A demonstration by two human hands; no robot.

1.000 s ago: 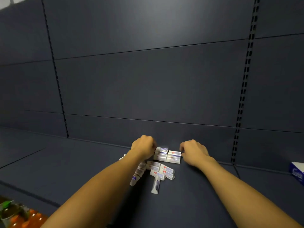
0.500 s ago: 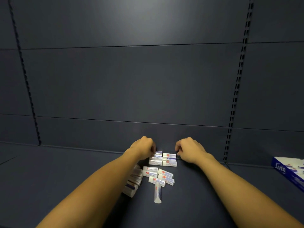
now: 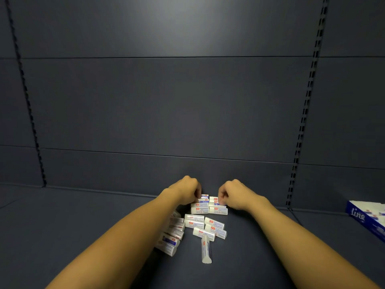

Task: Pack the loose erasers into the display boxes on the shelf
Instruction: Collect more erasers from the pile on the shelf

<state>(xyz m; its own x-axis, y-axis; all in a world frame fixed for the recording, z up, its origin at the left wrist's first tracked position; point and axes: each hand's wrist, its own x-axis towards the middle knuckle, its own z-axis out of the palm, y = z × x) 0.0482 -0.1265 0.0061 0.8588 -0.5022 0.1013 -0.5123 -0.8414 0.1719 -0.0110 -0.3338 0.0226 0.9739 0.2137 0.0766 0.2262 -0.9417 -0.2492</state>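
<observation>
Several white erasers with red and blue labels lie loose on the dark shelf (image 3: pixel 83 226). A tidy stack of erasers (image 3: pixel 208 207) sits near the back panel. My left hand (image 3: pixel 185 190) grips the stack's left end with curled fingers. My right hand (image 3: pixel 233 196) pinches its right end. A loose pile (image 3: pixel 208 228) lies in front of the stack, and one eraser (image 3: pixel 206 250) points toward me. More erasers (image 3: pixel 170 236) sit partly hidden under my left forearm. A blue and white display box (image 3: pixel 366 219) lies at the right edge.
The dark back panel (image 3: pixel 187 111) rises just behind the stack. Slotted uprights (image 3: pixel 302 126) run down the panel on both sides. Bare shelf surface stretches to the left and between the erasers and the box.
The view has swung a little right, showing more of the display box. Both hands stay at the ends of the stack, drawn slightly closer together.
</observation>
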